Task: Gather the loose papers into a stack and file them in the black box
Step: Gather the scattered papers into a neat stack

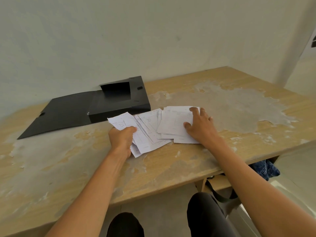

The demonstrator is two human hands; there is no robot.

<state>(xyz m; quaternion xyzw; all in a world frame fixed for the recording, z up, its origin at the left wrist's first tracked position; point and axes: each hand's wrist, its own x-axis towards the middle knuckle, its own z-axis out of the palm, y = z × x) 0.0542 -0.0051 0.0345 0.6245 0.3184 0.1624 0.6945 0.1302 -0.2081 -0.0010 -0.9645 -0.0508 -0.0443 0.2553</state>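
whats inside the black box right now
The black box lies open, lid flap spread left. Its visible inside looks bare, with no papers in it. The near wall hides the part of the floor closest to the person.

Both arms are bare from the hands up to the lower edge of the picture; no sleeve, watch or band shows on either forearm or wrist. The left hand and the right hand wear no gloves, and whether there is a ring on any finger cannot be told. Both knees are covered in plain black trousers, with no visible pattern.
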